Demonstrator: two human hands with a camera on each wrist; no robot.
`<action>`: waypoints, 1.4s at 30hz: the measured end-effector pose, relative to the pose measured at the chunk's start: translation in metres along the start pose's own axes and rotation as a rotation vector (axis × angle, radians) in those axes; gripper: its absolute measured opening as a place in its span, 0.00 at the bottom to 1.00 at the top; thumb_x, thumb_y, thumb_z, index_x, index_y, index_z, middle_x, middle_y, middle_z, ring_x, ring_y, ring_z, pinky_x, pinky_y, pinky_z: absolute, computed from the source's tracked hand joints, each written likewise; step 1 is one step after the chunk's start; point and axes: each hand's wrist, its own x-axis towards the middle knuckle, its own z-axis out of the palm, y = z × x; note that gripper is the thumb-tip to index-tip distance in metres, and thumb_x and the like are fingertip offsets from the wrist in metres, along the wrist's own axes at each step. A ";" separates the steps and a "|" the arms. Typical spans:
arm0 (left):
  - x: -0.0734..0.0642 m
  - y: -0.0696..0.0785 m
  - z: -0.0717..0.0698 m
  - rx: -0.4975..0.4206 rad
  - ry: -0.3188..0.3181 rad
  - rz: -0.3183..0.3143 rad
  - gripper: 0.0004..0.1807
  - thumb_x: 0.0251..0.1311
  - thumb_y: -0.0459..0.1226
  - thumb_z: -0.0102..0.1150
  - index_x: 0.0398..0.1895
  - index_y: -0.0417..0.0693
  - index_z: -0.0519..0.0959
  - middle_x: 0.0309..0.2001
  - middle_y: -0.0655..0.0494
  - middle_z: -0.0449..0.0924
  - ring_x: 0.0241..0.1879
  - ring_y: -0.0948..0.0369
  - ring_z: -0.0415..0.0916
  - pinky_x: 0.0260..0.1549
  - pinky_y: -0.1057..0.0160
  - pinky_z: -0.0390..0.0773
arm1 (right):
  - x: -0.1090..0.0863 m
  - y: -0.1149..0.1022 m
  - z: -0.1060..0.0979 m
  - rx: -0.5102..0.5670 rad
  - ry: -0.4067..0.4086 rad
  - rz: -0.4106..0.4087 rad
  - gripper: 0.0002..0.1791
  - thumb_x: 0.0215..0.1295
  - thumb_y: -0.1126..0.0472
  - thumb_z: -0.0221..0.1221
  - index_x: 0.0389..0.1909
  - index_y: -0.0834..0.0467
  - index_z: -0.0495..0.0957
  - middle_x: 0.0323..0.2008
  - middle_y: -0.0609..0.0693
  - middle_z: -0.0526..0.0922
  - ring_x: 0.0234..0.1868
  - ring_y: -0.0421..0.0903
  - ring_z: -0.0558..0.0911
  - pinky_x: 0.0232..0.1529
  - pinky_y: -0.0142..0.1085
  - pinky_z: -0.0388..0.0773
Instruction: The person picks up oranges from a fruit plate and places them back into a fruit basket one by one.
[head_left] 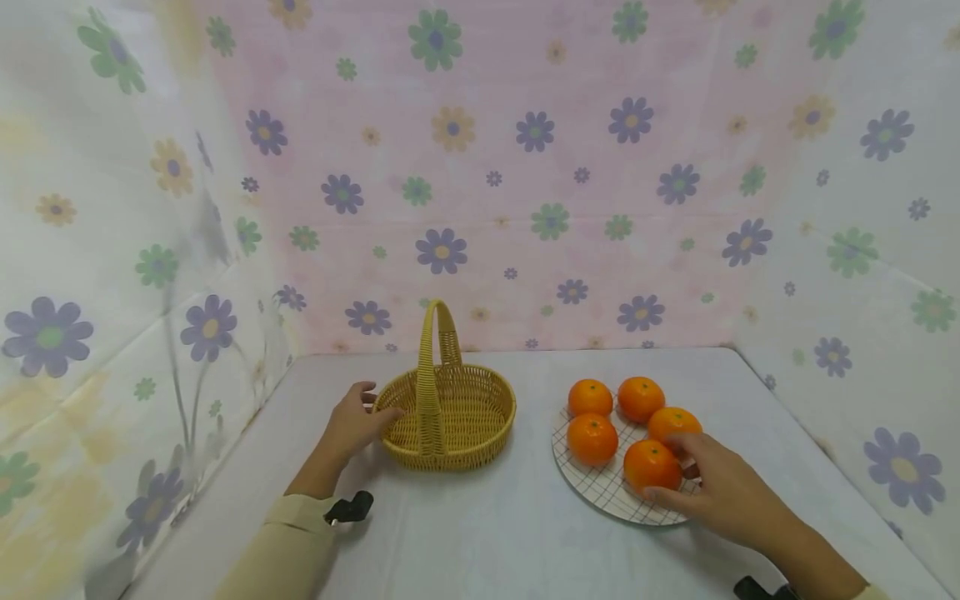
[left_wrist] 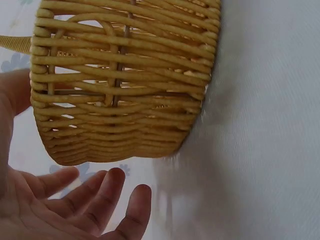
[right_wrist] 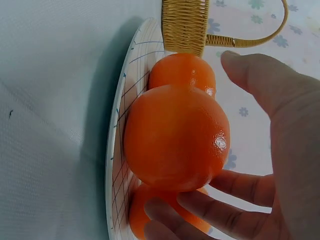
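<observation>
A yellow woven basket [head_left: 450, 454] with a tall arched handle stands left of centre. My left hand [head_left: 360, 421] is at its left side, the thumb over the rim. In the left wrist view the other fingers [left_wrist: 107, 190] spread loosely, apart from the woven wall. Several oranges [head_left: 592, 439] sit on a round white plate [head_left: 600, 492] with a dark grid pattern. My right hand [head_left: 723, 487] reaches around the nearest orange [right_wrist: 175, 137], its fingers spread at the far side. The right thumb [right_wrist: 240, 67] stands off that orange's surface.
A white cloth [head_left: 480, 533] covers the table, with the basket and plate side by side on it. Flower-printed sheets [head_left: 525, 167] hang at the back and both sides. A black strap piece [head_left: 350, 507] sits at the left wrist.
</observation>
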 end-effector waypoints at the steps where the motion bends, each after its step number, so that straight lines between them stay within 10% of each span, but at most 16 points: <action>1: -0.001 0.000 0.000 -0.022 0.002 -0.017 0.51 0.61 0.54 0.68 0.79 0.40 0.55 0.72 0.35 0.66 0.69 0.39 0.69 0.61 0.41 0.80 | -0.001 0.000 0.001 0.005 0.002 0.001 0.52 0.49 0.25 0.70 0.64 0.60 0.73 0.50 0.51 0.83 0.46 0.45 0.82 0.45 0.46 0.88; 15: 0.002 -0.009 0.003 -0.381 -0.025 -0.247 0.41 0.62 0.44 0.66 0.75 0.39 0.62 0.69 0.37 0.68 0.65 0.43 0.73 0.59 0.46 0.83 | 0.000 -0.001 0.012 0.091 0.077 0.069 0.51 0.43 0.33 0.78 0.61 0.63 0.76 0.55 0.59 0.82 0.45 0.48 0.86 0.44 0.46 0.89; 33: 0.003 -0.020 0.006 -0.506 -0.041 -0.293 0.33 0.63 0.40 0.61 0.72 0.41 0.69 0.67 0.41 0.73 0.58 0.50 0.79 0.58 0.54 0.83 | 0.000 -0.005 0.016 0.146 0.130 0.108 0.49 0.44 0.35 0.78 0.61 0.62 0.74 0.51 0.56 0.85 0.44 0.49 0.86 0.43 0.44 0.89; 42: 0.003 -0.018 0.007 -0.518 -0.034 -0.282 0.32 0.64 0.39 0.59 0.71 0.40 0.68 0.66 0.41 0.74 0.55 0.51 0.79 0.57 0.55 0.83 | 0.008 -0.022 0.007 0.155 0.214 -0.006 0.45 0.47 0.37 0.78 0.59 0.61 0.76 0.55 0.58 0.84 0.44 0.49 0.86 0.42 0.42 0.90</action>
